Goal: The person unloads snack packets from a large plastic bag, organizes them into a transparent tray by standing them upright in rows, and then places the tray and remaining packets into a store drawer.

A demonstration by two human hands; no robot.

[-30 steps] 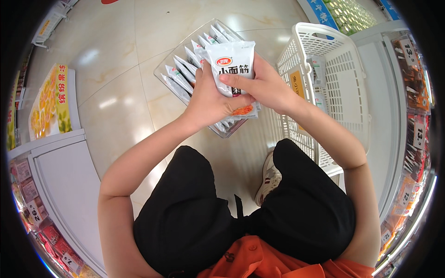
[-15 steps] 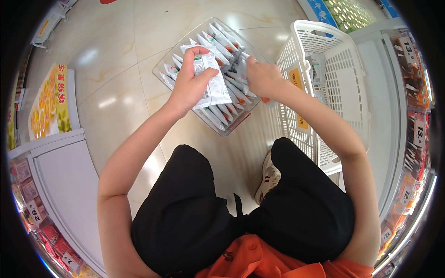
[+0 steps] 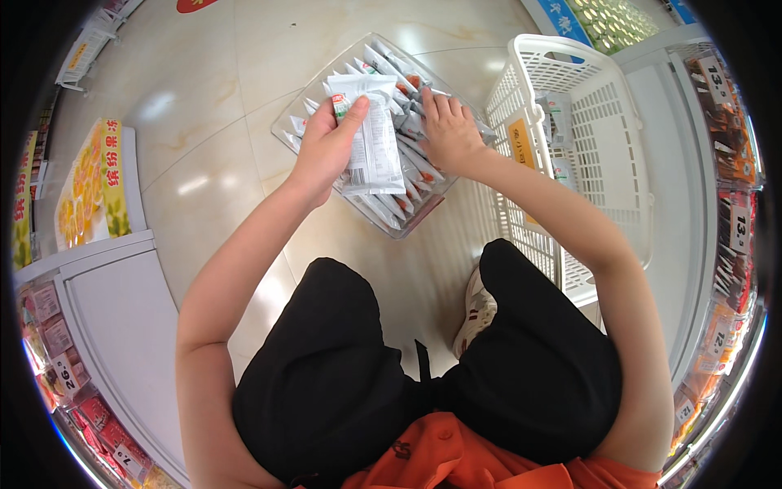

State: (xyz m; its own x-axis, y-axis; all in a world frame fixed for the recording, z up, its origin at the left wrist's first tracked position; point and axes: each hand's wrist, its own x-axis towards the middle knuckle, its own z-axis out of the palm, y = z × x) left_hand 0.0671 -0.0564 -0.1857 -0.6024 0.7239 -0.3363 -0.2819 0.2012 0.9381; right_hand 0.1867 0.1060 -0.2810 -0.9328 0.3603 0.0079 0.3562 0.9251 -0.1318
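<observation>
My left hand (image 3: pixel 326 151) grips a silver-white sealed snack packet (image 3: pixel 376 143), thumb on its front, above a clear plastic bin (image 3: pixel 303 90) on the floor. Rows of similar packets (image 3: pixel 381 63) stand on edge in the bin, some showing orange-red print. The held packet hides part of the rows. At the bin's right side my right hand (image 3: pixel 453 140) lies on the packets, palm down with fingers spread, gripping nothing that I can see.
Close to the right of the bin stands a white slotted plastic basket (image 3: pixel 599 163) with a few packets (image 3: pixel 557 114) inside. Stocked shelves (image 3: pixel 721 204) line the right, and a white display cabinet (image 3: pixel 122 310) stands at left. My shoe (image 3: pixel 476 314) is near the basket.
My left hand has turned the packet more upright and toward me. The right hand has opened from a closed grip and now lies flatter on the packets, slightly further left.
</observation>
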